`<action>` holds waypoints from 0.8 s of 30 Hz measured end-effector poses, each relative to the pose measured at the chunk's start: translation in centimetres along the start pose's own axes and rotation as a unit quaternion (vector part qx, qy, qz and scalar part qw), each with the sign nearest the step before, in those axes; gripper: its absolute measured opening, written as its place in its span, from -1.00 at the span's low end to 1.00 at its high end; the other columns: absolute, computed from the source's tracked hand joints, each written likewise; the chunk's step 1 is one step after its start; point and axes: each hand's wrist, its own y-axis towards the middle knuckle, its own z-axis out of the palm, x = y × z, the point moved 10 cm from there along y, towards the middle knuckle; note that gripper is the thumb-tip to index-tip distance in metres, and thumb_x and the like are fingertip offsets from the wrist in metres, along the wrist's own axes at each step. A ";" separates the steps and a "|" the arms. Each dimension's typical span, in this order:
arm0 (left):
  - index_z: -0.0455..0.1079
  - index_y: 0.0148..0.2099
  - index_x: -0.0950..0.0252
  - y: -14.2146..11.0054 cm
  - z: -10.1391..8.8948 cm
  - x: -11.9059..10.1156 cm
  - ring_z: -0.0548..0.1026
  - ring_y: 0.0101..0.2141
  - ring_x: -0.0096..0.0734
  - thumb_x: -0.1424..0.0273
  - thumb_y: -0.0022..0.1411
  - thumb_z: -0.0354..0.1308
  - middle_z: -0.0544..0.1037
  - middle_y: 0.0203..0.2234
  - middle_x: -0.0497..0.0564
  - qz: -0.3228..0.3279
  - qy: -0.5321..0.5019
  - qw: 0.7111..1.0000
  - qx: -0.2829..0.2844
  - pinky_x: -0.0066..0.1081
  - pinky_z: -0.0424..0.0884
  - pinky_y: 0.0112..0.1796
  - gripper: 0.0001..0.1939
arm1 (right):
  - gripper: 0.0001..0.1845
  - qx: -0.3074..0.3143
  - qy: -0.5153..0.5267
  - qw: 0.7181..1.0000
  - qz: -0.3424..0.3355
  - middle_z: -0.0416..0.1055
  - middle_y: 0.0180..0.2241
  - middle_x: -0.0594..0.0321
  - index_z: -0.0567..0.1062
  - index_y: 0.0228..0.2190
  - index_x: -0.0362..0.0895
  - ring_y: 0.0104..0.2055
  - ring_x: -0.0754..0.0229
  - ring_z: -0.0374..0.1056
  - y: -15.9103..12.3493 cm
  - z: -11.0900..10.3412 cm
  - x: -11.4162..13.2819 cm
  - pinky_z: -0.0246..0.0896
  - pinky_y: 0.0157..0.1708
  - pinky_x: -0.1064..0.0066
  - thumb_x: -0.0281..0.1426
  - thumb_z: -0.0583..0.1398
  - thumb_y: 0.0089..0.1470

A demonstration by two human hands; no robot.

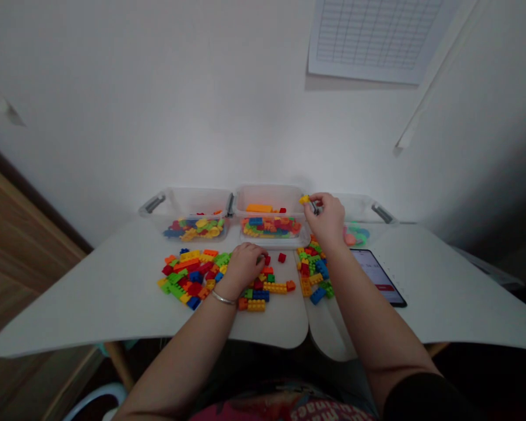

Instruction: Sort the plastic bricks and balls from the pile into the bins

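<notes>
My right hand [327, 217] is raised in front of the gap between the middle and right boxes. Its thumb and fingers pinch a small yellow toy brick [304, 199], whose exact shape is too small to make out. My left hand [244, 268] rests over the pile of toy bricks [186, 276] on the table, fingers curled down. At its fingertips is a red toy brick [267, 259], partly covered by them. Another red brick [281, 257] lies just to the right, apart from the hand. Under the palm, bricks are hidden.
Along the wall stand a left clear box [193, 199], a middle clear box [269, 196] and a right clear box [355, 203], all with colourful pieces inside. A second brick group [318, 272] lies beside my right forearm. Further right is a tablet [379, 278].
</notes>
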 end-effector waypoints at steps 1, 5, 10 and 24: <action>0.55 -0.13 0.24 0.0 0.0 0.0 0.47 -0.09 -0.19 0.43 0.21 0.10 0.62 -0.19 0.07 0.001 0.000 1.000 0.000 -0.21 0.35 0.00 -0.77 | -0.80 0.013 -0.030 0.999 0.004 0.48 -0.24 0.09 0.48 -0.27 -0.12 -0.14 0.02 0.29 0.3 0.4 0.0 0.09 -0.05 0.18 -0.31 0.12 0.12; 0.55 -0.13 0.24 0.0 0.1 0.1 0.47 -0.08 -0.19 0.43 0.23 0.09 0.62 -0.18 0.06 -0.003 -0.003 1.000 -0.001 -0.21 0.34 0.01 -0.76 | -0.82 0.063 -0.109 0.992 0.003 0.52 -0.28 0.09 0.55 -0.34 -0.09 -0.12 -0.03 0.28 0.4 2.0 0.0 0.00 0.00 0.11 -0.30 0.16 0.10; 0.54 -0.12 0.23 0.0 0.2 0.1 0.47 -0.09 -0.20 0.43 0.22 0.11 0.61 -0.18 0.06 0.000 -0.011 1.000 0.000 -0.20 0.33 0.02 -0.77 | -0.77 0.097 -0.124 0.987 0.039 0.54 -0.27 0.10 0.58 -0.31 -0.07 -0.11 -0.03 0.30 0.2 3.0 -0.8 0.03 -0.03 0.11 -0.26 0.15 0.11; 0.55 -0.14 0.24 0.0 -0.1 -0.1 0.47 -0.10 -0.18 0.44 0.21 0.11 0.62 -0.19 0.06 -0.003 -0.003 1.000 0.004 -0.20 0.35 0.01 -0.78 | -0.77 0.024 0.008 0.999 -0.024 0.52 -0.16 0.08 0.53 -0.22 -0.12 -0.10 0.00 0.32 -1.3 0.7 0.2 0.13 -0.01 0.18 -0.31 0.14 0.14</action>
